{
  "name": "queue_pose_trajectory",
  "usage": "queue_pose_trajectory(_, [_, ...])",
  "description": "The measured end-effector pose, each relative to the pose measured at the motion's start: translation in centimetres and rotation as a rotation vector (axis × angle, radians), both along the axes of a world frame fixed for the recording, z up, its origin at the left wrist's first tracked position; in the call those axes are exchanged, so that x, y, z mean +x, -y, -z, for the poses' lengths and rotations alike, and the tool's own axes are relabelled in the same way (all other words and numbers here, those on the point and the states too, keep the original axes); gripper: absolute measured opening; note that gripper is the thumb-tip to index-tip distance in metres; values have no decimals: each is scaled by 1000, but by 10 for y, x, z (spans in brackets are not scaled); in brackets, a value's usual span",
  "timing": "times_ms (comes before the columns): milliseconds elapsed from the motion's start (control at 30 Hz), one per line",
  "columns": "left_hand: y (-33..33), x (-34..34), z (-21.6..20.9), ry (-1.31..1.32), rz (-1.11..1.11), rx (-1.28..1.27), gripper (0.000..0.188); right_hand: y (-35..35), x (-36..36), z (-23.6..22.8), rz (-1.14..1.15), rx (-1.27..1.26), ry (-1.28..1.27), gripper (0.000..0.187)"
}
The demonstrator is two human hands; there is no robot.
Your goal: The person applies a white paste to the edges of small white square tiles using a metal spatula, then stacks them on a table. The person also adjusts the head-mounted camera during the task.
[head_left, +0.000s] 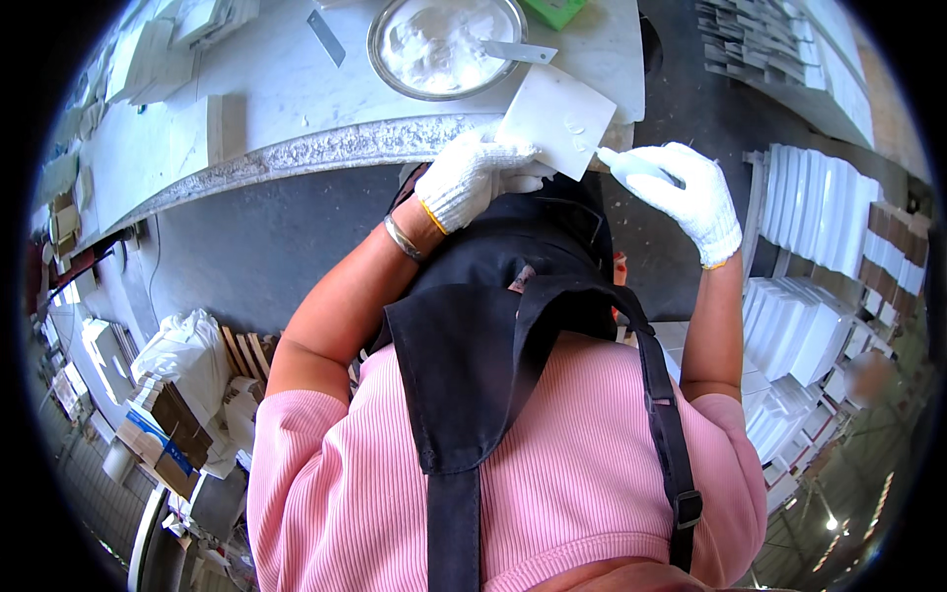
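Observation:
My left hand (477, 180), in a white knit glove, is closed on the lower left edge of a square white tile (554, 111). The tile is held tilted over the table's front edge, and small wet-looking drops show near its right side. My right hand (691, 197), gloved likewise, is wrapped round a pale squeeze bottle (633, 166). Its narrow tip points at the tile's lower right corner; whether it touches cannot be told. Just beyond the tile stands a round metal bowl (373, 61) of white powder or paste, with a flat metal blade (523, 51) across its rim.
A second metal blade (326, 39) lies on the white table (286, 99), left of the bowl. A green box (555, 10) sits behind it. White slabs (158, 59) stand at the table's left. Stacked white pieces (814, 207) line the right side. Cardboard boxes (163, 434) are at lower left.

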State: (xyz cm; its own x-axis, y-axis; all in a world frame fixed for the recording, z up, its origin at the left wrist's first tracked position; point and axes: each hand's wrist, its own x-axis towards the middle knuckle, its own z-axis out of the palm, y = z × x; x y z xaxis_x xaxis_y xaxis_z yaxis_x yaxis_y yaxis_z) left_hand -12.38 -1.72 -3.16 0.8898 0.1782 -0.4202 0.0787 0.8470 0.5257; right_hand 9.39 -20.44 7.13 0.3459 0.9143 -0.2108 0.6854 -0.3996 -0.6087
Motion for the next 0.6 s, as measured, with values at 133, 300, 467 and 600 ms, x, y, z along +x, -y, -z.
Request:
queue_pose_trajectory(133, [1, 0, 0, 4, -13, -6, 32, 0, 0, 0, 13, -23, 2, 33])
queue_pose_trajectory(300, [1, -1, 2, 1, -7, -1, 32, -1, -1, -3, 16, -28, -1, 32])
queue_pose_trajectory(467, [1, 0, 1, 0, -16, -5, 32, 0, -1, 0, 7, -5, 10, 31])
queue_pose_trajectory(600, [0, 0, 4, 6, -15, -26, 30, 0, -1, -1, 29, 43, -39, 29])
